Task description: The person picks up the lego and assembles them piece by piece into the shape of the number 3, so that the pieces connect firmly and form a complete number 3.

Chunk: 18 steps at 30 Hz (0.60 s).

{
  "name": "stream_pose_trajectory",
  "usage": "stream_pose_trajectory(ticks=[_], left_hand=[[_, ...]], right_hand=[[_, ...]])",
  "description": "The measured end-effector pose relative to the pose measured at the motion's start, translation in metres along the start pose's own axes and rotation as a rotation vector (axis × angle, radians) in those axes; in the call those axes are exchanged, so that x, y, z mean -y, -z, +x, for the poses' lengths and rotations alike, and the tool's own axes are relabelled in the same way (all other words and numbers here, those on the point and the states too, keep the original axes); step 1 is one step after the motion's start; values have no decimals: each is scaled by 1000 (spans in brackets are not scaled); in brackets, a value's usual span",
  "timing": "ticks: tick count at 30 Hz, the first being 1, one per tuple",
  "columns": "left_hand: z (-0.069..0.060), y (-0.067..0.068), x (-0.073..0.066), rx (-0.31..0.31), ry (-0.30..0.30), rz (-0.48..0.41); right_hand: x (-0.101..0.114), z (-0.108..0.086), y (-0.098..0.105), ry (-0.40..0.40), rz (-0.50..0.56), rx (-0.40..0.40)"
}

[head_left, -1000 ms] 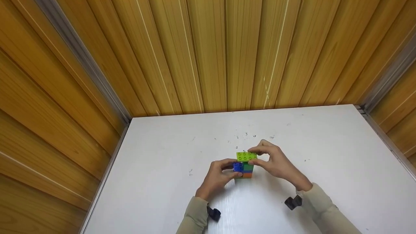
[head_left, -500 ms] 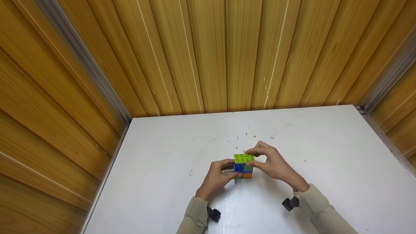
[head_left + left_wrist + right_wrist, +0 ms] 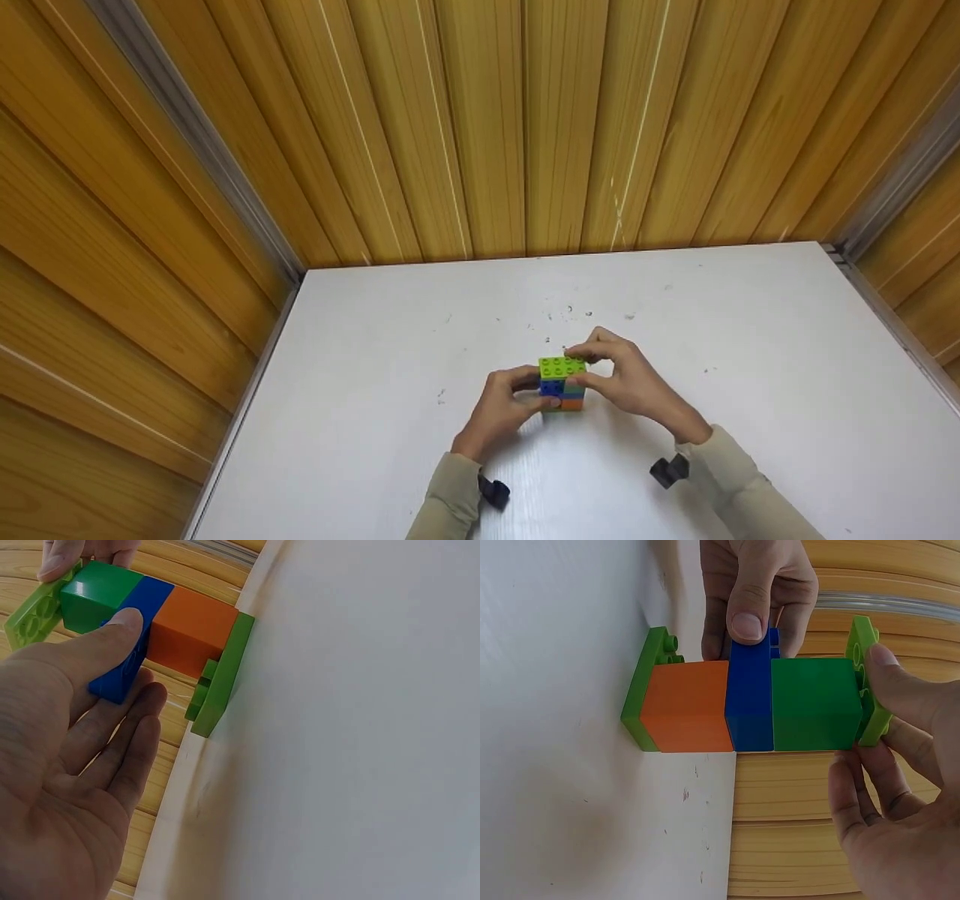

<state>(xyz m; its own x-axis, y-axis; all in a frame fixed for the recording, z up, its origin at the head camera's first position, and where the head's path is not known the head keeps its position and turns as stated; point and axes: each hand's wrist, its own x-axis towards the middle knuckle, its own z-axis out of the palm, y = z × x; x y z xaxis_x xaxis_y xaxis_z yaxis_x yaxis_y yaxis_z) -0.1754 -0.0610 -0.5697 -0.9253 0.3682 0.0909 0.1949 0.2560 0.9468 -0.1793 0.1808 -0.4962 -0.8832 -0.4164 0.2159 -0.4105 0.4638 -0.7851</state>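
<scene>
A short stack of toy building bricks stands upright on the white table. From the bottom it has a green base plate (image 3: 640, 701), an orange brick (image 3: 690, 706), a thin blue plate (image 3: 750, 701) and a green brick (image 3: 815, 705). The blue plate juts out to the left, and my left hand (image 3: 501, 414) pinches that end between thumb and fingers. At the top, my right hand (image 3: 630, 380) pinches the right end of a lime plate (image 3: 556, 367). This lime plate lies over the green brick, slightly tilted in the right wrist view; whether it is fully seated I cannot tell.
The white table (image 3: 360, 360) extends around the stack on all sides, with small dark marks behind it. Wood-patterned panels (image 3: 487, 127) rise at the back and sides. A black wrist mount (image 3: 670, 470) hangs under the right sleeve, another under the left.
My right hand has moved slightly left and down with the lime plate, which now sits lower over the stack. The left hand has kept its grip on the blue plate.
</scene>
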Motion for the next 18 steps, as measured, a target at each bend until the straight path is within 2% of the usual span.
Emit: stream_pose_trajectory(ticks=[9,18], left_hand=[[1,-1,1,7,-23,14],[1,0,-2,-1,12,34]], right_hand=[[-2,-1,1,7,13,-6],[-2,-1,1,20,11,-8]])
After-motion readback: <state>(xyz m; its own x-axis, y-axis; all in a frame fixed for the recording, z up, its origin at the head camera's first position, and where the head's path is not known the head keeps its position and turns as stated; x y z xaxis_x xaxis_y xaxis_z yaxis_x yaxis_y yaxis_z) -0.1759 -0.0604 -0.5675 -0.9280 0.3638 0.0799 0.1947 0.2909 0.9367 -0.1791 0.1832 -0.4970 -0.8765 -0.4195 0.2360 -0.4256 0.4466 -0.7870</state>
